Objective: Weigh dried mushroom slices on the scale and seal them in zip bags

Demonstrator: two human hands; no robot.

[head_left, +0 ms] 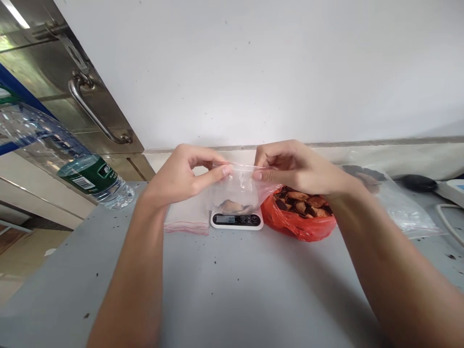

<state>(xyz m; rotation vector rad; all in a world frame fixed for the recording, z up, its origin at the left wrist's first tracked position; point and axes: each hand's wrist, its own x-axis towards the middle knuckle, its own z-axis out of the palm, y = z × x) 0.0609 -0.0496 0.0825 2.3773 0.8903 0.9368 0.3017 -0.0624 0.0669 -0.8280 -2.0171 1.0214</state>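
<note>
Both my hands pinch the top edge of a small clear zip bag held just above a white digital scale. My left hand grips the bag's left corner between thumb and forefinger. My right hand grips its right corner the same way. A few brown dried pieces lie in the bottom of the bag. The scale's display reads 0.0. Right of the scale sits an open red plastic bag full of brown dried slices.
A stack of empty clear zip bags lies left of the scale. A plastic water bottle stands at the table's left edge. A large clear bag, a black object and a white cable lie at the right. A metal door with handle is at far left.
</note>
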